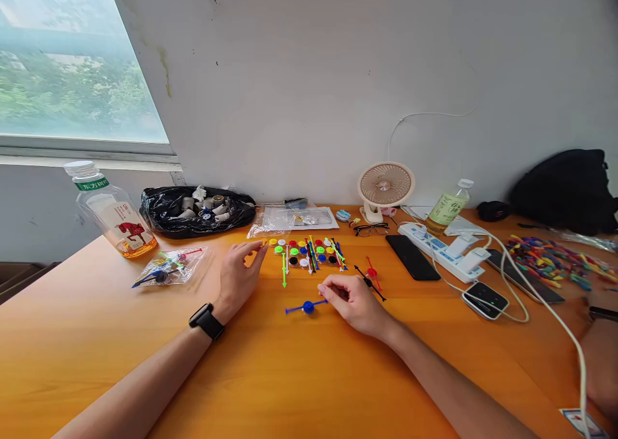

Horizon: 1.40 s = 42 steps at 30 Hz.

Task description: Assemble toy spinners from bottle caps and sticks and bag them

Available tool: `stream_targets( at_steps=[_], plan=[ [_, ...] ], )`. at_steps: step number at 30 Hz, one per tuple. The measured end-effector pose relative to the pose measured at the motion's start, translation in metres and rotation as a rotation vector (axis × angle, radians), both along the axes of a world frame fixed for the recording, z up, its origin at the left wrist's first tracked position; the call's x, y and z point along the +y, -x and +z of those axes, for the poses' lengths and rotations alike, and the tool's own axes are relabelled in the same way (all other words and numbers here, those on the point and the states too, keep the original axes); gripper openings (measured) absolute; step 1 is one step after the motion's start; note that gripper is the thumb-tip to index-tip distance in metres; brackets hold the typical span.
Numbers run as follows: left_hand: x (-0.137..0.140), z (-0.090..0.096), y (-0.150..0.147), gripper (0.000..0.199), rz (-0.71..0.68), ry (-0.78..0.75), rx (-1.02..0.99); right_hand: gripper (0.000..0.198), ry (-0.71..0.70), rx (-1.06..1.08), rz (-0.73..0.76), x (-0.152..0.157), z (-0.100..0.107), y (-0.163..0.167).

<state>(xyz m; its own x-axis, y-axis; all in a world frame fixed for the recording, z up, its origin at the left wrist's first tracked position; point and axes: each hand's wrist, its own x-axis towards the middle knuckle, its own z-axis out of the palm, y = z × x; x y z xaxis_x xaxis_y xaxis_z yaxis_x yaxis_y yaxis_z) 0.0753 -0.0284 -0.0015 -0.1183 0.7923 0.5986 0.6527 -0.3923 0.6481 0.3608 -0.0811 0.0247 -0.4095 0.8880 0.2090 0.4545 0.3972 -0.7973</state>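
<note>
My right hand (357,302) is closed, its fingertips at the right end of a blue arrow spinner (308,308), a blue arrow with a round hub. To the left, my left hand (240,273) pinches thumb and forefinger together beside the left end of the disc rows; a speck of yellow shows at the tips, too small to name. Ahead lie rows of small coloured discs (303,262) with several loose arrows between them. One bright green arrow (284,271) points towards me. Just beyond my right hand are a red arrow spinner (371,272) and a black arrow spinner (368,282).
At left stand a large tea bottle (116,217), a clear bag of spinners (171,266) and a black bag of grey fittings (197,210). A fan (385,186), phone (412,257), cabled power strip (441,251) and colourful pile (555,259) are right. Another person's arm (601,355) rests there.
</note>
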Motion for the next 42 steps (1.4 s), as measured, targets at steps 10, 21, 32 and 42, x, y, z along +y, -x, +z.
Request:
stream_targets(
  at_steps=[10,21,32,42],
  plan=[
    [0.008,-0.010,0.004,0.034,-0.080,0.155,-0.011,0.042,-0.002,-0.015,0.005,-0.002,0.000,0.000],
    [0.007,-0.005,0.004,0.013,-0.085,0.189,-0.001,0.041,-0.002,-0.030,0.005,-0.001,0.002,0.000],
    [0.014,-0.017,0.007,0.039,-0.079,0.129,0.062,0.040,0.006,-0.061,0.011,-0.002,0.002,0.001],
    [0.013,-0.013,0.007,0.014,-0.104,0.106,-0.058,0.040,0.001,-0.088,0.017,-0.003,0.002,0.001]
  ],
)
